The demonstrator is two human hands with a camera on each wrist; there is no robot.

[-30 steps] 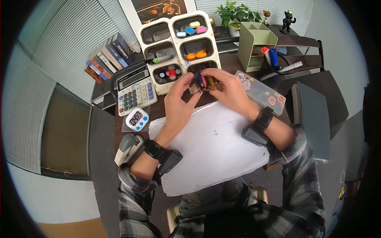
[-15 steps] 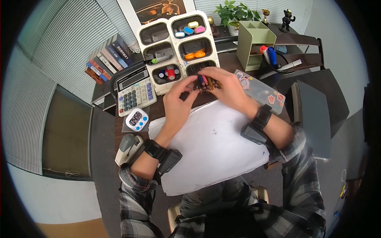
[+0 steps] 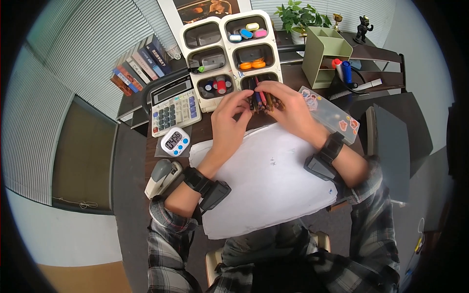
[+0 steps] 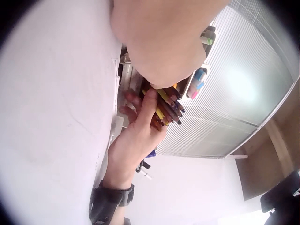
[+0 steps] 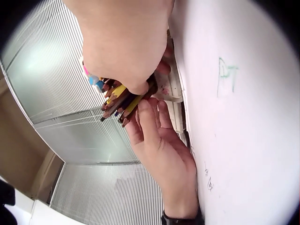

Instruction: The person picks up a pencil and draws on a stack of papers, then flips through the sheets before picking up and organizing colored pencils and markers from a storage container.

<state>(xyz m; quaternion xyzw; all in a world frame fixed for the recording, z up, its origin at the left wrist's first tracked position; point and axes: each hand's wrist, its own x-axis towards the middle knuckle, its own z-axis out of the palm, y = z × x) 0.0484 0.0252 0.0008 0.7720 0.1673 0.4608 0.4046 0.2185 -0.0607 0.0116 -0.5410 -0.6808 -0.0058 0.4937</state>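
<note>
A bundle of colored pencils point(image 3: 261, 101) stands between both hands at the bottom right compartment of a white organizer point(image 3: 226, 54). My left hand point(image 3: 228, 122) curls its fingers and thumb around the bundle's left side. From the right, my right hand point(image 3: 294, 111) grips the same bundle, its fingers bent over the far side. In the left wrist view the sharpened pencil tips point(image 4: 174, 110) stick out past the right thumb. The right wrist view shows the left thumb and fingers against the pencils point(image 5: 117, 101). Their lower ends are partly hidden by the hands.
Large white paper point(image 3: 268, 180) lies before the hands. To the left are a calculator point(image 3: 175, 112), a timer point(image 3: 175, 141) and a stapler point(image 3: 163, 178). A clear stickered case point(image 3: 337, 119), a pen cup with markers point(image 3: 347, 73) and a green holder point(image 3: 326, 49) stand right.
The head view has shifted, so the whole scene sits farther right. Both hands stay around the pencil bundle, with only slight finger movement.
</note>
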